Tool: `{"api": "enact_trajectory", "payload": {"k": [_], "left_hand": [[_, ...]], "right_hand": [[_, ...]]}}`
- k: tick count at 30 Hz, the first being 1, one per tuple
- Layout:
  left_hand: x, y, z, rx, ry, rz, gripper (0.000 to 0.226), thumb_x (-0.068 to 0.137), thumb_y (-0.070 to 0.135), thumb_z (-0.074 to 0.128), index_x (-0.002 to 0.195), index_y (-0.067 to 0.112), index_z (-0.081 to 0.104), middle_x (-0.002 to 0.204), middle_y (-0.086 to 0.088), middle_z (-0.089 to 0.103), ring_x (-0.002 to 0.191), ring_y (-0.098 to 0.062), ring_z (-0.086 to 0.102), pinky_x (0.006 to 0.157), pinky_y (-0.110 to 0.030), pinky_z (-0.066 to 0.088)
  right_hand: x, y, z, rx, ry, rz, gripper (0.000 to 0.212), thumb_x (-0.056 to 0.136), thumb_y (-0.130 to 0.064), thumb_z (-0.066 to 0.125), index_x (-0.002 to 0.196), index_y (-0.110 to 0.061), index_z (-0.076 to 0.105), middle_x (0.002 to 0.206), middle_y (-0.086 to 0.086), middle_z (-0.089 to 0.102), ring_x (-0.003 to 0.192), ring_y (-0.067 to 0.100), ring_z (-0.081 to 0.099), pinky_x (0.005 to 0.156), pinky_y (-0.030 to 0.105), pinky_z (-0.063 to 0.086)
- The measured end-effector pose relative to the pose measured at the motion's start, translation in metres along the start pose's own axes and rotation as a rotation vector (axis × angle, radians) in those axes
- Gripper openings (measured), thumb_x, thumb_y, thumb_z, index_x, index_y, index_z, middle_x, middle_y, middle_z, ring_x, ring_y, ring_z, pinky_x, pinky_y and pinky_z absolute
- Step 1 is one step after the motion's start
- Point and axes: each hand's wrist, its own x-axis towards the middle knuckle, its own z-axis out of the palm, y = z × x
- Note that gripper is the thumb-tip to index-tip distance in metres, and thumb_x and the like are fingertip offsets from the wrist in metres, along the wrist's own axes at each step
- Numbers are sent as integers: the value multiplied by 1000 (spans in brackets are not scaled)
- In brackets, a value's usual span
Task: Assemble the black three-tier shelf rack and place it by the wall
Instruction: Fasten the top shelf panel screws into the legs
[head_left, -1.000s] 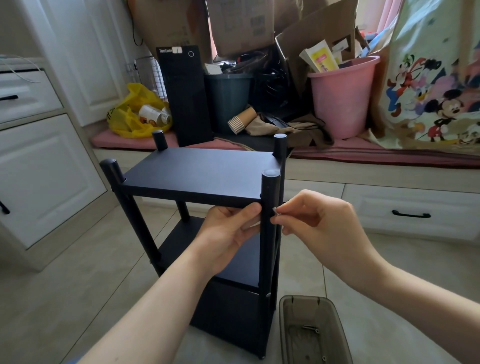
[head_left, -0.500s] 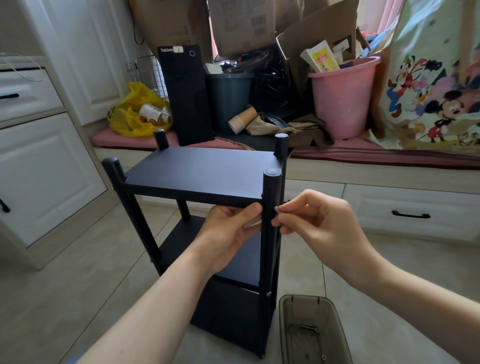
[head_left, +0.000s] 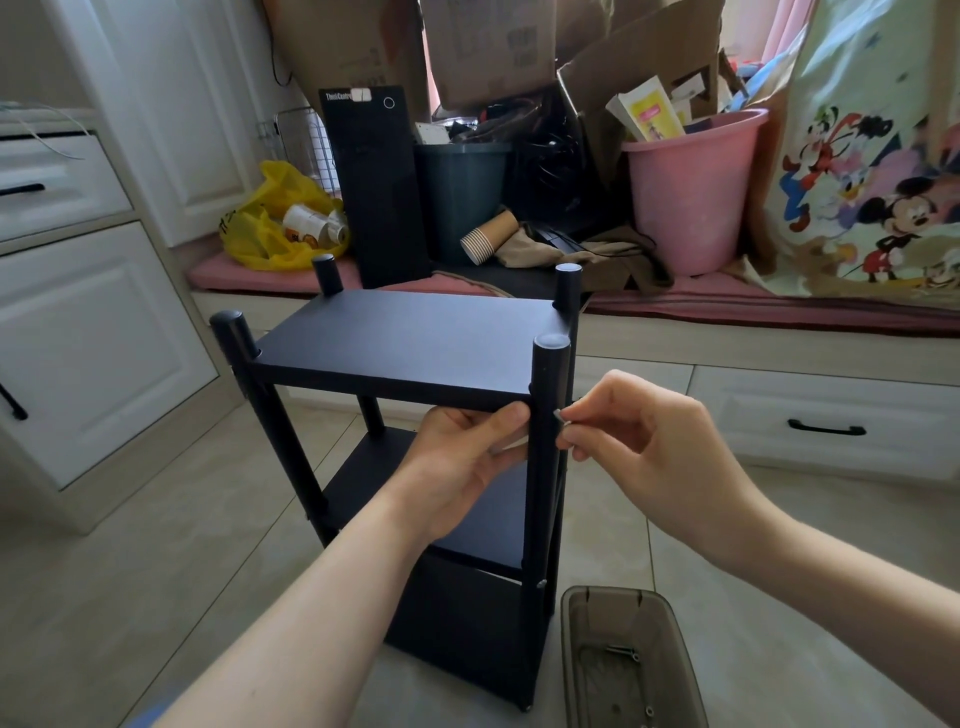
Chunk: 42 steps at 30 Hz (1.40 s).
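Box: a brown see-through box (head_left: 571, 649) holding screws stands on the floor, just beside the rack's foot.
Left hand (head_left: 462, 462): grips the top shelf's front edge and hides part of the middle shelf.
Right hand (head_left: 639, 441): pinches a small silver part (head_left: 560, 414) against the front right post (head_left: 543, 493).
Rack (head_left: 415, 338): upright on the floor.
Behind: computer case (head_left: 379, 182), dark bin (head_left: 462, 192) and pink bucket (head_left: 685, 192) on the bench.

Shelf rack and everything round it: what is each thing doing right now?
shelf rack: standing upright on the floor.
left hand: grips the top shelf's front edge.
right hand: pinches a small silver part beside the front post.
paper cups: lying sideways.
pink bucket: upright, stuffed.
plastic tray: open, screws inside.
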Motion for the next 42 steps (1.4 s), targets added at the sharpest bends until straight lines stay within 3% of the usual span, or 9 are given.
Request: {"api": "enact_trajectory", "payload": {"k": [6,11,18,23,27,31,37,42], "left_hand": [[1,-1,0,-3,7,7,27,84,24,73,107,11,79,116,-17,74,114,-31,69,94,-42,56],[3,-3,0,-25,24,15,30,83,24,74,109,10,78,119,-18,73,115,-30,69,94,-41,56],[2,-2,1,-25,23,14,27,84,24,72,106,11,80,114,-16,74,112,-29,71,92,-38,57],[1,-2,0,-26,2,17,24,92,17,64,108,7,77,116,-18,73,114,-29,69,92,-35,56],[2,-4,-2,-37,-5,21,27,88,22,68,108,6,77,116,-18,74,114,-29,69,94,-36,56],[2,-5,-4,-30,-22,19,27,90,23,68,111,9,77,119,-17,73,117,-29,68,95,-37,55],[3,-6,-3,-38,7,8,29,85,24,72,110,9,78,119,-17,73,116,-29,69,94,-38,55],[2,-4,0,-48,18,6,29,84,24,71,107,7,77,115,-17,74,112,-28,70,93,-37,56]], "right_hand": [[-3,1,2,-137,12,-79,16,89,-3,70,89,-18,63,79,-12,69,79,10,69,77,26,55],[-4,1,2,-414,-1,-308,5,93,-4,65,96,-8,63,88,-1,67,81,17,66,73,35,54],[1,3,-2,-122,-42,-102,17,92,-1,65,90,-15,58,83,-10,69,84,12,70,79,25,56],[1,4,0,119,-34,45,20,92,2,63,85,-17,59,87,1,74,85,20,73,83,31,59],[-3,2,6,5,11,5,26,90,1,67,82,-22,59,81,-3,73,79,13,73,77,27,58],[-5,-1,9,-200,45,-146,14,88,2,70,86,-8,61,76,-4,70,74,8,70,71,30,56],[-3,2,6,49,-3,51,31,91,0,65,79,-26,58,81,2,73,76,20,71,78,36,58],[0,3,3,139,-63,55,29,93,0,62,79,-25,57,82,4,74,72,18,69,72,23,55]]}}
